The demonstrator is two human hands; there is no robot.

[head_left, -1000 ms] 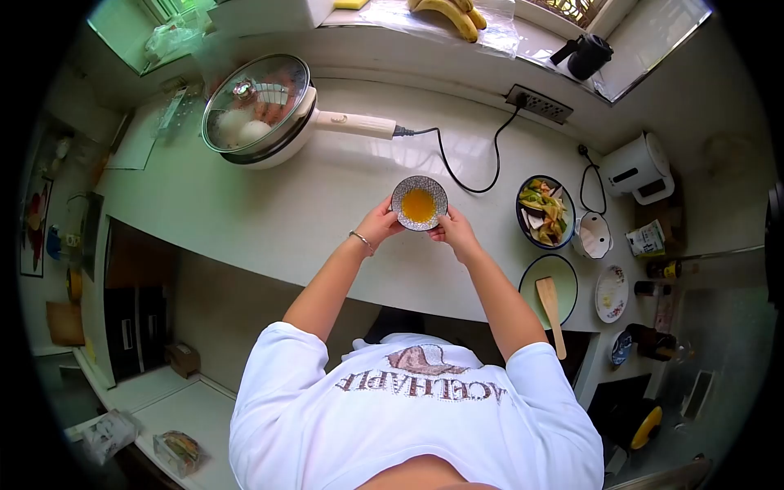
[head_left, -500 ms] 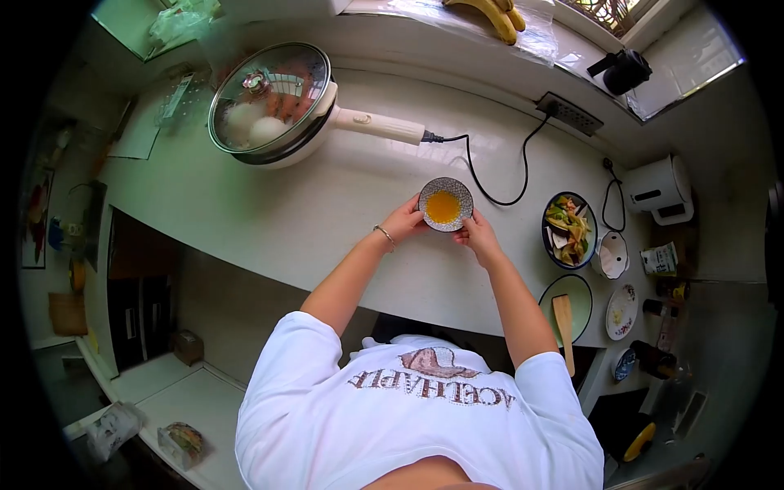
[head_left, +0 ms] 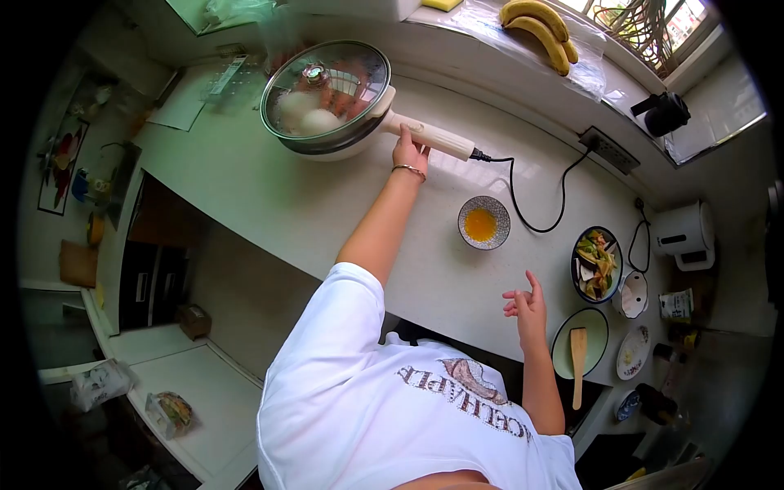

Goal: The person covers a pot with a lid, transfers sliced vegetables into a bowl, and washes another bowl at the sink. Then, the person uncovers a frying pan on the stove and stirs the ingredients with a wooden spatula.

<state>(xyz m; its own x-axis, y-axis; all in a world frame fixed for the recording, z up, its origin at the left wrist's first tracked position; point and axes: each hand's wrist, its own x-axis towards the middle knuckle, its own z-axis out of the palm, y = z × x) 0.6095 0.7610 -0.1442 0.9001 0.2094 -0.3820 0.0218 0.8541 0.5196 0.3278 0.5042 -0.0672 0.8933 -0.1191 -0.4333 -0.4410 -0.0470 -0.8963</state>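
Observation:
My left hand (head_left: 410,153) is at the cream handle of an electric pan (head_left: 333,150), thumb on the handle's near side and fingers curling under it. Under the steamy glass lid (head_left: 359,77) show white rounded pieces and some orange-red ones. A small patterned bowl (head_left: 499,237) of yellow-orange liquid, like beaten egg, stands on the counter between my hands. My right hand (head_left: 529,310) is held over the counter's front part, fingers apart, with nothing in it. Nearest to it is a light green dish (head_left: 597,347) with a wooden spatula (head_left: 578,359) lying across it.
A black cord (head_left: 531,222) runs from the pan's handle to a socket strip (head_left: 608,150). At the right stand a bowl of cooked food (head_left: 596,265), a small white bowl (head_left: 634,295), a plate (head_left: 632,353) and a white kettle (head_left: 684,233). Bananas (head_left: 539,37) lie on the sill.
Both hands have let go of the small bowl, which stands on the counter. My left hand has moved to the pan's handle; my right hand has drawn back towards me. The view has shifted.

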